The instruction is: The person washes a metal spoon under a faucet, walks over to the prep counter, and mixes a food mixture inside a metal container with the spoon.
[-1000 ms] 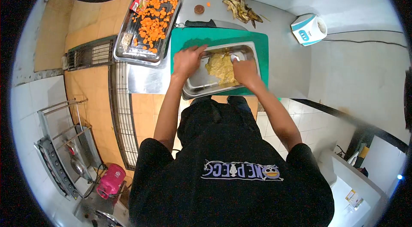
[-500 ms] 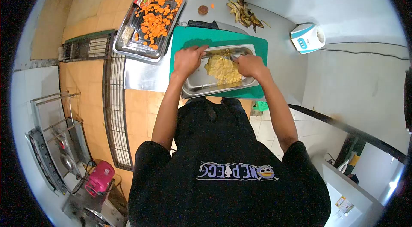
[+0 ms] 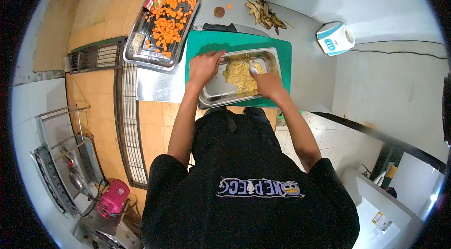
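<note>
A steel pan [image 3: 221, 85] holds a yellow mash [image 3: 239, 76] and lies on a green cutting board [image 3: 285, 61]. My left hand [image 3: 204, 68] grips the pan's left rim, its fingers along the top edge. Over the right part of the mash, my right hand [image 3: 268, 83] is closed on the handle of a spoon [image 3: 254, 70], whose metal bowl touches the mash. Most of the handle is hidden in the hand.
A steel tray [image 3: 181, 56] of sliced carrots [image 3: 167, 30] stands at the left. Behind the board lie a black-handled knife [image 3: 220, 27], a small brown disc [image 3: 219, 11] and dark peels [image 3: 265, 14]. A white-and-blue appliance [image 3: 335, 38] stands at the right.
My right hand has shifted slightly down from the pan's upper right, and the spoon's bowl now shows more. My left hand keeps its place on the rim. The view has shifted slightly.
</note>
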The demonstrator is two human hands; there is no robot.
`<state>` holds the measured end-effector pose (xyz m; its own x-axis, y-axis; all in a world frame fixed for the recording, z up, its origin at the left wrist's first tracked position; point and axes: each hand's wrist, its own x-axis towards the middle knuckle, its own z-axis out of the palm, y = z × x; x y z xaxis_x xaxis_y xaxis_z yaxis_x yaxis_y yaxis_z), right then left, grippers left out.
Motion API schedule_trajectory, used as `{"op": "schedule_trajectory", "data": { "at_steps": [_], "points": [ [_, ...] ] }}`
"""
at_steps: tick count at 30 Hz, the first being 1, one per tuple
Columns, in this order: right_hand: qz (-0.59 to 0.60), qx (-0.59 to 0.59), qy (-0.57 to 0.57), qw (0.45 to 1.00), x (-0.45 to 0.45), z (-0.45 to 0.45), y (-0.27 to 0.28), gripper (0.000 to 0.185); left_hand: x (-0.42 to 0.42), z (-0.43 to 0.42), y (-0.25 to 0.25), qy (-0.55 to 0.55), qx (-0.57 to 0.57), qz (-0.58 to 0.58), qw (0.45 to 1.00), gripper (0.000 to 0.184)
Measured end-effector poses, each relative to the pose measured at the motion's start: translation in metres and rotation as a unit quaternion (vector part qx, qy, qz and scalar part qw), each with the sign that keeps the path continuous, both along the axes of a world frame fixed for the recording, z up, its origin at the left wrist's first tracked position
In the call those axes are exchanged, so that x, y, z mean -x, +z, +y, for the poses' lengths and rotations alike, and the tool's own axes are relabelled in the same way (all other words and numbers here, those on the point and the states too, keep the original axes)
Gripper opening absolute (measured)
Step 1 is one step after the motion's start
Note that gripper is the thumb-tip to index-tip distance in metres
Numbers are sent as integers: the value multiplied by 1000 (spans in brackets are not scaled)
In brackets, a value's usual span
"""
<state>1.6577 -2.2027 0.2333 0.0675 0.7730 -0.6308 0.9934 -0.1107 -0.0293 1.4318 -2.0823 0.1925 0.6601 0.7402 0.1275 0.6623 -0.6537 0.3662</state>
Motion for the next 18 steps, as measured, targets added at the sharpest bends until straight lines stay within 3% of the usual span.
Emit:
{"op": "schedule_trajectory", "data": {
  "at_steps": [3, 5, 9, 12, 14, 18],
  "points": [
    [61, 42, 12, 997, 1, 0, 14, 37, 0, -2, 0, 5, -4, 1, 1000, 27],
    [66, -64, -51, 994, 6, 0, 23, 38, -2, 0, 2, 7, -11, -9, 1000, 27],
    [13, -60, -13, 998, 19, -12, -4, 35, -2, -1, 2, 0, -9, -13, 1000, 26],
    [4, 40, 51, 998, 13, -2, 3, 40, -1, -3, 1, 5, -7, -5, 1000, 26],
    [1, -53, 60, 997, 13, 4, 12, 37, -2, -3, 1, 6, -8, 0, 1000, 26],
    [-3, -143, 28, 989, 32, -2, -24, 32, -1, -4, -1, 11, -5, -9, 1000, 26]
  ]
}}
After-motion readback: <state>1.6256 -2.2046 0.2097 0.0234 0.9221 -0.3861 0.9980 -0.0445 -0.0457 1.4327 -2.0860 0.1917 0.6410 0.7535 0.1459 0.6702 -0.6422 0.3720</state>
